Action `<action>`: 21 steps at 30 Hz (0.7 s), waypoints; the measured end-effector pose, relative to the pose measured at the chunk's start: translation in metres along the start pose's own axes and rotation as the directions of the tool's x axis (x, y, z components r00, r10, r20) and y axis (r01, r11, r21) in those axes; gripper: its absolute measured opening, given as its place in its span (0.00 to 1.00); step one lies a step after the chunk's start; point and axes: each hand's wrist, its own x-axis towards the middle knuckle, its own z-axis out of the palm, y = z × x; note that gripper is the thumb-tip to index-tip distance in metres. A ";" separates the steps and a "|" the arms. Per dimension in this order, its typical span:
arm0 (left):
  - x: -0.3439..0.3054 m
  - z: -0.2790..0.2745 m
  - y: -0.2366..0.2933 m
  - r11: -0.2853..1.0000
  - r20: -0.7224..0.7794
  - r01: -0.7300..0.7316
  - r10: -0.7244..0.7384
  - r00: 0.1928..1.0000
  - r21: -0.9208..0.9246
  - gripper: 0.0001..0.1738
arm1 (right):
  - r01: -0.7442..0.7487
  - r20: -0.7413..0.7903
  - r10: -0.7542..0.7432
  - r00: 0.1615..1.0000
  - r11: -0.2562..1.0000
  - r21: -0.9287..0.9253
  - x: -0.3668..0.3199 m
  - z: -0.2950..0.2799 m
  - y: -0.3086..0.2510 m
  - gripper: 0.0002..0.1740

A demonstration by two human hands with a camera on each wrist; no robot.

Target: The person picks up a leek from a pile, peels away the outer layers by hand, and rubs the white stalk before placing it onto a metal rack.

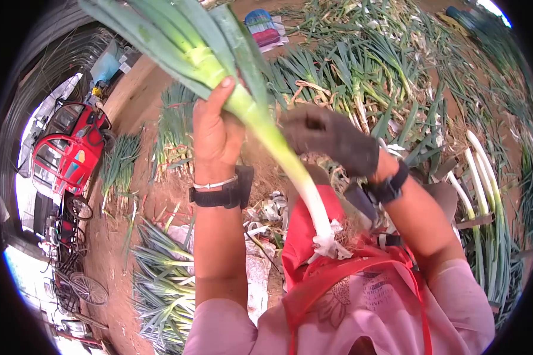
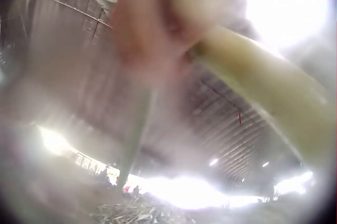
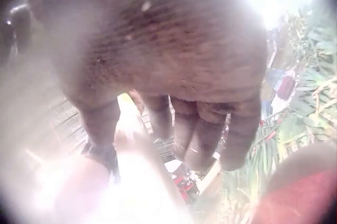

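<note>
A thick leek slants across the head view, its green leaves at the upper left and its white root end down by the red apron. My bare left hand grips it just below the leaves, thumb across the stalk. In the left wrist view the pale stalk runs off to the right from the blurred fingers. My right hand, in a dark glove, is blurred by motion just right of the stalk. Its gloved fingers hang loosely bent in the right wrist view, beside the overexposed stalk.
Heaps of leeks cover the ground ahead. More leeks lie at lower left. Several cleaned leeks lie on a rack at my right. A red three-wheeled vehicle and a bicycle stand at far left.
</note>
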 end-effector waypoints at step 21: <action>0.035 0.036 -0.035 0.892 -0.089 -0.234 0.289 0.953 0.388 0.18 | -0.136 -0.012 0.135 0.991 0.990 -0.048 -0.036 -0.015 0.048 0.29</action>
